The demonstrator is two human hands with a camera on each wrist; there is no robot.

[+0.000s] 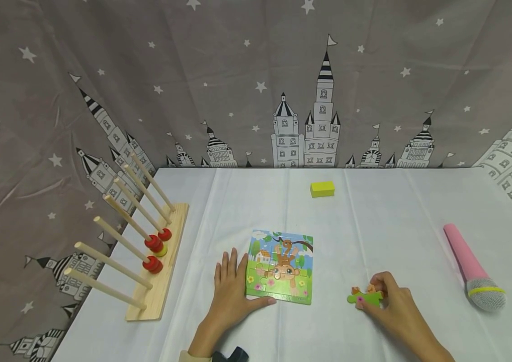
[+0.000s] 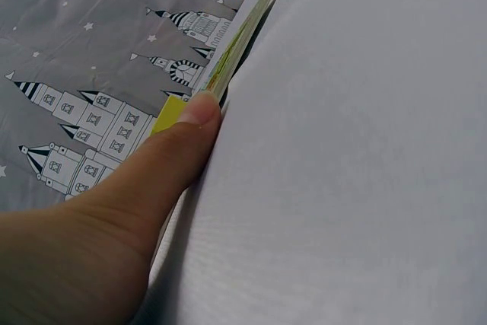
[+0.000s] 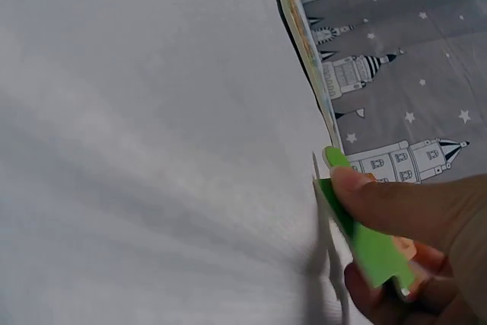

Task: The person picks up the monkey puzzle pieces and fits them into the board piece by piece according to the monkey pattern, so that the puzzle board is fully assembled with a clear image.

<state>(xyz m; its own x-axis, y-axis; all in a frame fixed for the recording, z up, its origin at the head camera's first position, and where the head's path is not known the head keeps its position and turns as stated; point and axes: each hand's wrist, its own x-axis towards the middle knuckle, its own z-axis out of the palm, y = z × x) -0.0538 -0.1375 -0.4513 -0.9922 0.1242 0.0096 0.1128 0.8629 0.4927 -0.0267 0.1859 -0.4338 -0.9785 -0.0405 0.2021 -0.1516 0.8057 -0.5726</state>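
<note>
A square monkey jigsaw puzzle [image 1: 280, 266] lies flat on the white cloth in the head view. My left hand [image 1: 231, 296] rests against its left side, fingers straight, with the thumb along the lower left edge. In the left wrist view the thumb of the left hand [image 2: 152, 173] reaches the near end of the puzzle [image 2: 243, 36], seen edge-on. To the right, my right hand [image 1: 396, 306] pinches a green puzzle piece [image 1: 370, 298] with orange parts and a pink flower. The right wrist view shows the thumb of the right hand [image 3: 411, 211] pressed on this green piece [image 3: 380, 253].
A wooden peg rack [image 1: 172, 261] with red and yellow rings stands at the left. At the back is a yellow block [image 1: 322, 189]. A pink toy microphone [image 1: 473, 266] lies at the far right. A grey curtain [image 1: 229, 65] printed with castles hangs behind the table.
</note>
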